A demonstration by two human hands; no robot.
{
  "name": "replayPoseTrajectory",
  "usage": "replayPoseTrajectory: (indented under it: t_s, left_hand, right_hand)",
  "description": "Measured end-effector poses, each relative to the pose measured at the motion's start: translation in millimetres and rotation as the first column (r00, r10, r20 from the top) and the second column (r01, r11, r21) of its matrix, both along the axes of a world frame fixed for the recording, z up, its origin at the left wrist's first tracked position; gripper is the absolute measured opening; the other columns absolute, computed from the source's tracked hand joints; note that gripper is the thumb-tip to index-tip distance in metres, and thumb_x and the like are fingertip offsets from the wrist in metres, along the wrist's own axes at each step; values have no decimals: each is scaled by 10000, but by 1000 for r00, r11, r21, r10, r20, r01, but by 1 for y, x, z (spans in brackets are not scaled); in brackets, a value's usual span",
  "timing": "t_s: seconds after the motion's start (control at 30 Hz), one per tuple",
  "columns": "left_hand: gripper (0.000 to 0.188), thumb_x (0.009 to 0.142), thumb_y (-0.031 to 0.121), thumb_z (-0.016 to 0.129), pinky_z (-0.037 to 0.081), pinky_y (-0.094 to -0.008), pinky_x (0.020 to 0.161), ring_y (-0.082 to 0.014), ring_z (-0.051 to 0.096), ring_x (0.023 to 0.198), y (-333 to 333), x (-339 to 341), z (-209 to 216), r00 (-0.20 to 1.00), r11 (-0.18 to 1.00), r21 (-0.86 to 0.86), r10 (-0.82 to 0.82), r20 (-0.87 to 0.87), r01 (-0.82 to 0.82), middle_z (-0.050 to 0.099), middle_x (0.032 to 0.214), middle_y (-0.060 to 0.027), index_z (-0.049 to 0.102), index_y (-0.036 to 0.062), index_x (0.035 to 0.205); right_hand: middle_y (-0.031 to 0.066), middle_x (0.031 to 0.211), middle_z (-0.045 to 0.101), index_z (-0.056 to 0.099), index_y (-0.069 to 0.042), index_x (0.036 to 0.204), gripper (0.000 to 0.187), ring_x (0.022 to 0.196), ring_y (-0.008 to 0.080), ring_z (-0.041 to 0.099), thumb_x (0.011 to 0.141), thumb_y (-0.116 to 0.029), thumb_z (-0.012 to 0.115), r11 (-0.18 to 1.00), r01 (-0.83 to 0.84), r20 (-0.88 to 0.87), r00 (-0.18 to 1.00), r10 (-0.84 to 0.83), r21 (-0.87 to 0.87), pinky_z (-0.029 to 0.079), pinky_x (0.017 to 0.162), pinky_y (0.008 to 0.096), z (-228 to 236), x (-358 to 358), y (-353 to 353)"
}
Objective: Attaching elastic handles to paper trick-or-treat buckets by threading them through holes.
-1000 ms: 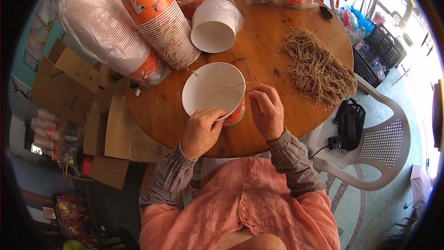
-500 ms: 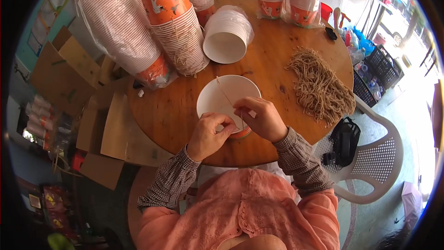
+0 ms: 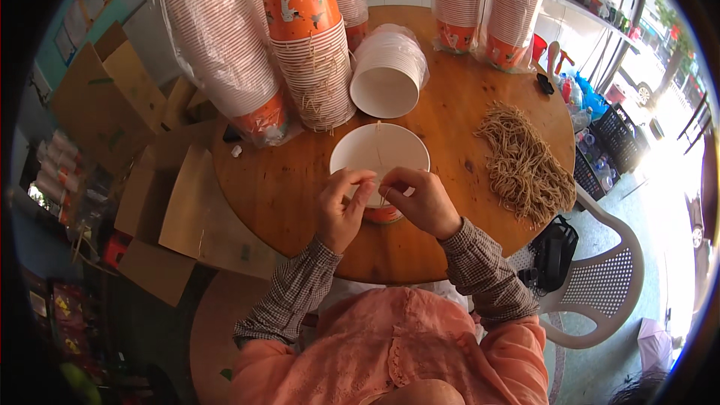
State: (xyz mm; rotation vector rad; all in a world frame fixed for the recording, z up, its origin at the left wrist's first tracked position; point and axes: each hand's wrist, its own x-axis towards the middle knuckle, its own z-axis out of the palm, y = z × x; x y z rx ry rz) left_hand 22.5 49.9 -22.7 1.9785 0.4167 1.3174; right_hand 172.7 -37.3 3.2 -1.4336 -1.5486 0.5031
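Note:
A white-lined paper tub (image 3: pixel 397 142) with an orange outside stands on the table in front of me. A thin tan string (image 3: pixel 379 151) runs from its far rim across the opening toward my fingers. My right hand (image 3: pixel 426 201) pinches the string between thumb and forefinger, just over the near rim. My left hand (image 3: pixel 345 208) is beside it above the tub's left rim, thumb and forefinger brought together; whatever lies between those tips is too small to make out. To the right lies a loose heap of tan strings (image 3: pixel 525 169).
Tall stacks of orange-printed tubs (image 3: pixel 311 67), some in plastic wrap, crowd the far left of the round wooden table (image 3: pixel 281 195). A wrapped stack of white tubs (image 3: pixel 385 94) lies tilted behind the tub. Open cardboard boxes (image 3: pixel 184 202) are left; a plastic chair (image 3: pixel 600 277) is right.
My hands have lifted slightly from the tub's near rim, and the left fingertips have moved up. The string has swung more upright. The whole view has shifted a little.

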Motion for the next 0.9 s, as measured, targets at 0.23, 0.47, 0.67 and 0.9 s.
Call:
replayPoseTrajectory:
  t_s: [0.23, 0.47, 0.67, 0.9]
  left_hand:
    - [112, 867, 97, 661, 474, -287, 814, -163, 681, 705, 3, -8, -4, 986, 994, -95, 46, -159, -62, 696, 824, -69, 641, 24, 950]
    - [88, 845, 117, 677, 440, -295, 892, -159, 673, 626, 10, -12, -3, 961, 994, -52, 76, -264, -93, 704, 780, -44, 670, 38, 885]
    - [93, 854, 114, 652, 486, -263, 735, -146, 666, 612, 14, -13, 3, 978, 976, -215, -2, -209, -43, 688, 730, -51, 674, 24, 847]
    - [125, 863, 152, 660, 403, -325, 924, -146, 667, 608, 20, -12, 3, 949, 983, -170, -122, -291, 74, 697, 735, -39, 675, 30, 840]
  right_hand:
    - [79, 787, 661, 636, -2, 888, 87, 745, 149, 647, 825, -61, 645, 988, 99, -75, 993, -90, 121, 519, 692, 277, -7, -8, 16]
    - [46, 826, 656, 617, -5, 970, 147, 794, 120, 639, 839, -59, 659, 1000, -7, -95, 995, 7, 2, 519, 724, 273, 1, 3, 12]
    - [57, 898, 655, 599, 16, 1003, 163, 860, 121, 643, 848, 5, 649, 988, -144, -64, 987, 147, 52, 519, 782, 277, 16, 26, 3]
    - [61, 883, 661, 604, -8, 1001, 174, 851, 141, 667, 836, 5, 659, 969, -162, -6, 986, 166, 186, 532, 766, 286, 22, 15, 15]
